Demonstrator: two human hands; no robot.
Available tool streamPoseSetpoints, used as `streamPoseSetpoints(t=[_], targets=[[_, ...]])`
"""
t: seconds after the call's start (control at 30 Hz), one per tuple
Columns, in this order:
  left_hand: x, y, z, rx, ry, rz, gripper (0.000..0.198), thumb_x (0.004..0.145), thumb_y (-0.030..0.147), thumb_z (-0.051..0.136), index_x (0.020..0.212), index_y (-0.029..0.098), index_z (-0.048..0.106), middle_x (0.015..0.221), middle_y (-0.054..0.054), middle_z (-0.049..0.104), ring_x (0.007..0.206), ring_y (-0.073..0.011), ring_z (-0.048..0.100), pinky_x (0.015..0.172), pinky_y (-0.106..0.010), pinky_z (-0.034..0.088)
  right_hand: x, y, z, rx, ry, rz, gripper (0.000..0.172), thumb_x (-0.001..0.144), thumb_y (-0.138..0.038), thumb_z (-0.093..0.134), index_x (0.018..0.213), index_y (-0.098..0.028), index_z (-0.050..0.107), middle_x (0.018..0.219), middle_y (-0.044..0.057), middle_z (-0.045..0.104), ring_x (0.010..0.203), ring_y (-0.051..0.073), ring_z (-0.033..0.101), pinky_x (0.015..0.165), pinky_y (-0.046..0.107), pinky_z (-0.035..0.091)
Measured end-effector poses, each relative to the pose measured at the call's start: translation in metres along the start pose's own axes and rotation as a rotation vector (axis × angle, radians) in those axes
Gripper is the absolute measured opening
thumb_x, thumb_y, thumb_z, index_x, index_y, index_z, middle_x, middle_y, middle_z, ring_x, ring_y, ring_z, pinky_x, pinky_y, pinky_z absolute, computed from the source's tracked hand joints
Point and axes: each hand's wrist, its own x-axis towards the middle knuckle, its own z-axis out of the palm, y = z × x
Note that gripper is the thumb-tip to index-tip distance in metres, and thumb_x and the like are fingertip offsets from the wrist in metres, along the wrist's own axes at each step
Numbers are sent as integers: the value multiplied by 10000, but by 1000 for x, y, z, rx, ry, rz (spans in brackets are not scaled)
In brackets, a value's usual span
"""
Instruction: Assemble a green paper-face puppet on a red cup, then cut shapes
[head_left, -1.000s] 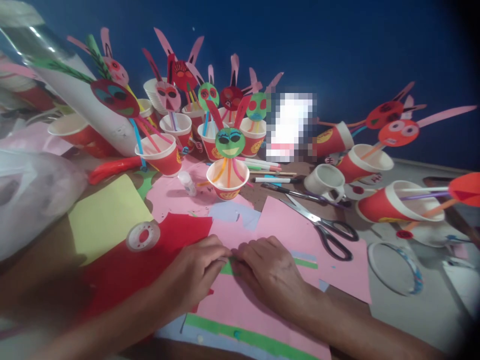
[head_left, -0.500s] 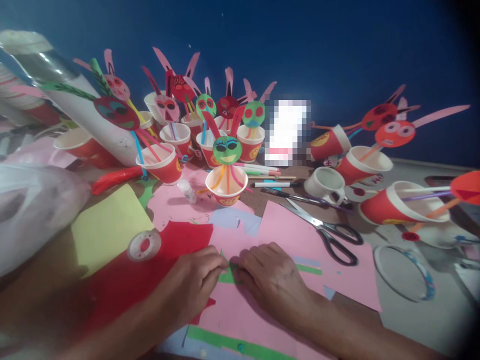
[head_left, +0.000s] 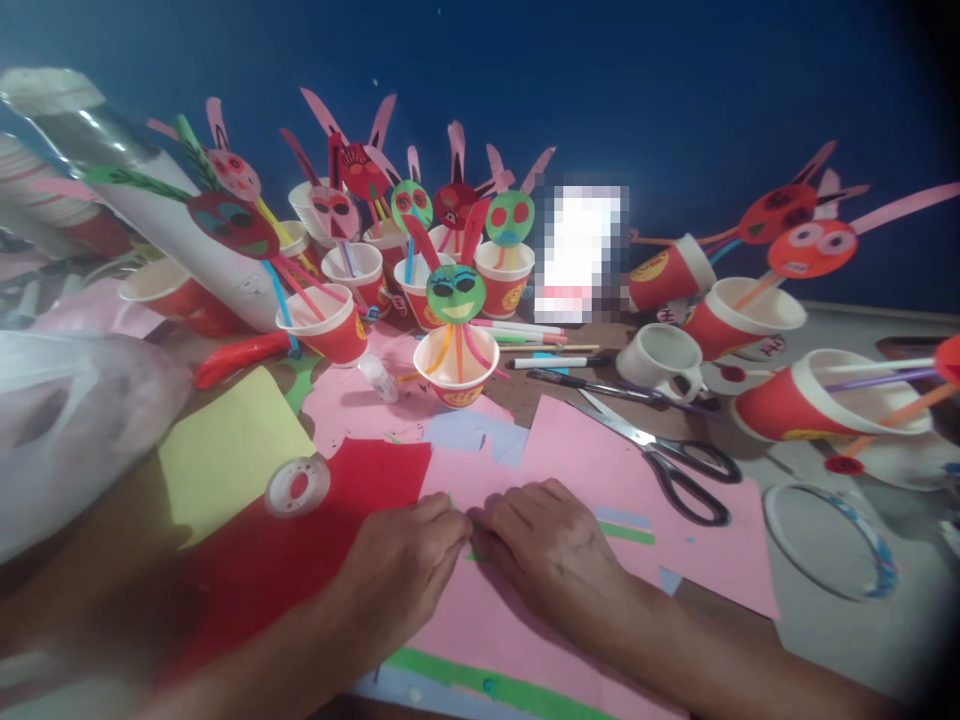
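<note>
Over the pink paper (head_left: 487, 620), my left hand (head_left: 412, 550) and my right hand (head_left: 547, 540) meet at the fingertips. Both are closed with curled fingers around a small piece of green paper (head_left: 477, 550), which shows only as slivers between and beneath them. Red paper (head_left: 300, 560) lies under and beside my left wrist. Just beyond the hands stands a red and white paper cup (head_left: 456, 385) with a green paper face (head_left: 455, 293) on coloured strips. Scissors (head_left: 652, 440) rest on the pink paper to the right.
Several cups with paper faces line the back. A white mug (head_left: 660, 360), pens (head_left: 559, 364), a small white bottle (head_left: 377, 378) and a tape roll (head_left: 298, 486) lie around. Yellow paper (head_left: 232, 450) and a plastic bag (head_left: 75, 430) are left; a ring (head_left: 832, 540) is right.
My left hand has moved right, closer to my right hand, and covers more of the green paper. The view has shifted slightly.
</note>
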Motion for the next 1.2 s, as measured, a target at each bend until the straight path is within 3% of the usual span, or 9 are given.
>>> streamPoseSetpoints(t=[0.2,0.33,0.47,0.57,0.73,1.03,1.2], targets=[[-1,4,-3,39,-8,-44,134,884,161,401,821,195,514,729,18,534,613,-126,501,544,-236,306,-1,0,-1,30,-4,-7,142,845,-158,513,721,-182,578,617,-3,557,571,168,434,578,322,238],[-2,4,-5,76,3,-59,142,861,134,409,767,183,505,663,26,501,538,-115,455,496,-234,286,-2,0,-1,38,-34,-8,116,847,-155,509,767,-182,589,636,-2,559,584,171,438,588,322,245],[-8,4,-4,109,84,26,208,849,101,391,718,192,525,682,17,490,551,-109,473,470,-229,278,-3,1,-1,-7,-46,-20,134,837,-134,520,719,-185,558,625,-4,548,581,170,436,586,330,234],[-16,6,0,178,151,107,146,829,126,446,819,203,570,702,11,505,586,-126,501,488,-235,316,-3,2,-3,-21,-46,-40,126,838,-118,515,740,-184,561,640,-2,558,587,171,443,585,330,231],[-25,4,4,280,150,134,223,835,145,488,1045,193,548,747,1,530,620,-139,526,522,-243,379,-3,1,-5,-26,-60,-36,147,870,-147,487,747,-184,557,641,0,558,587,172,442,591,329,244],[-23,4,4,257,130,126,193,827,116,481,977,211,557,744,0,523,673,-163,551,547,-256,400,-1,-1,-6,-31,-55,-41,150,854,-145,492,727,-186,560,620,-1,556,572,166,449,578,327,253],[-25,-3,2,185,97,92,309,790,14,439,984,228,549,714,20,533,650,-143,547,525,-234,375,0,2,-9,62,-15,-8,180,873,-150,468,767,-174,611,632,7,601,600,160,510,609,315,308]])
